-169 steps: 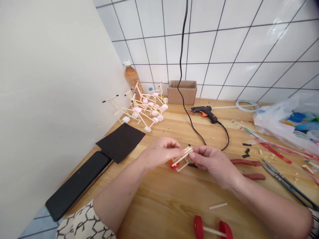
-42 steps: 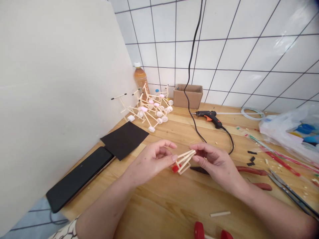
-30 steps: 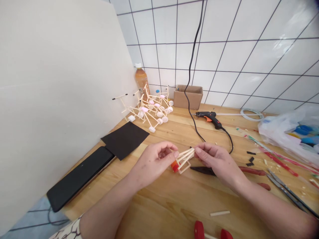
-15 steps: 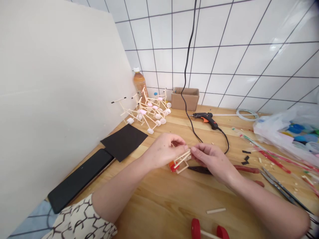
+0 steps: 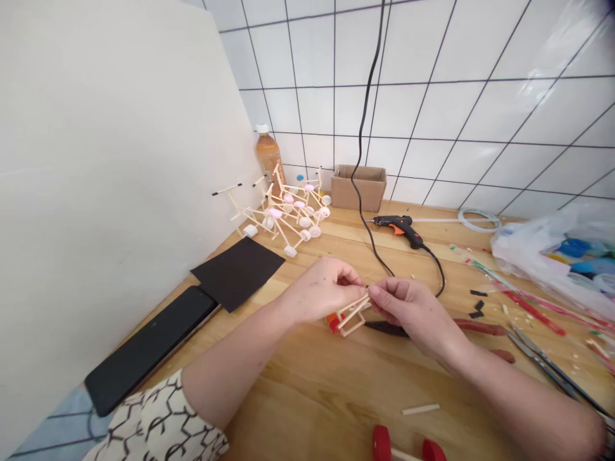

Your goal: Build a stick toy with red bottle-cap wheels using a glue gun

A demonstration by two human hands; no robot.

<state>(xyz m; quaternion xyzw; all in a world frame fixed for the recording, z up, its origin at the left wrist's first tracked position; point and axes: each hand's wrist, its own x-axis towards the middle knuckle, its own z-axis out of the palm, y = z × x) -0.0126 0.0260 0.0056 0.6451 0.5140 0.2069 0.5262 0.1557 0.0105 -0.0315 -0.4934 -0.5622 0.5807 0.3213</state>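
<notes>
A small frame of thin wooden sticks (image 5: 352, 314) with a red cap at its lower left is held just above the wooden table (image 5: 307, 397). My left hand (image 5: 321, 292) pinches the frame's left side, fingers closed on the sticks. From the right, my right hand (image 5: 413, 310) pinches the frame's upper right end between thumb and forefinger. Both hands meet over the middle of the table.
Red-handled pliers (image 5: 461, 328) lie under my right wrist, scissors (image 5: 552, 368) to their right. A glue gun (image 5: 398, 225) with its black cable, a cardboard box (image 5: 358, 186), a bottle (image 5: 267, 152) and several finished stick models (image 5: 283, 211) stand behind. Black sheet (image 5: 237, 272), phone (image 5: 148, 349), red wheels (image 5: 408, 448), plastic bag (image 5: 562, 253).
Over the last seconds my hands briefly loosened, with the left fingers spread, then closed again on the stick frame. The frame has stayed at about the same spot.
</notes>
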